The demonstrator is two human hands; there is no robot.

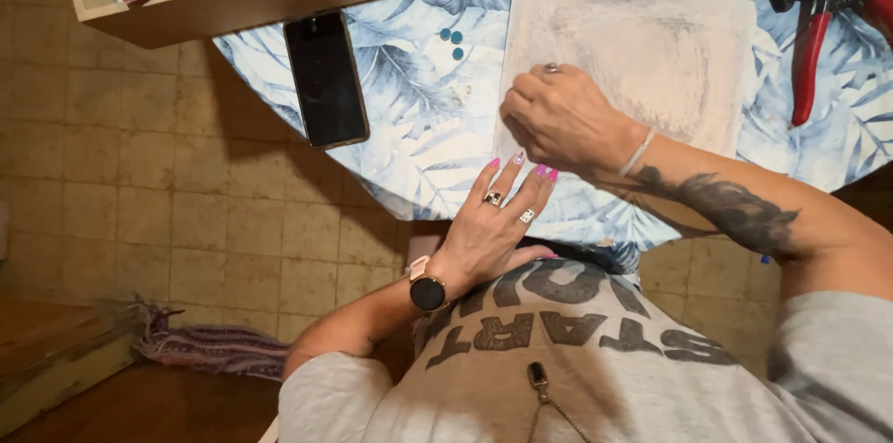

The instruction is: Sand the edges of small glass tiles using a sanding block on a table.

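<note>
- I see the right hand curled into a fist on the near left corner of the board; whether it pinches anything, I cannot tell.
- My left hand lies flat, fingers spread, empty, at the table edge just below the board.
- The board's face looks grey and bare; by my judgement, surface work is barely begun.
- Three small blue discs, a phone and red pliers lie unused.
</note>
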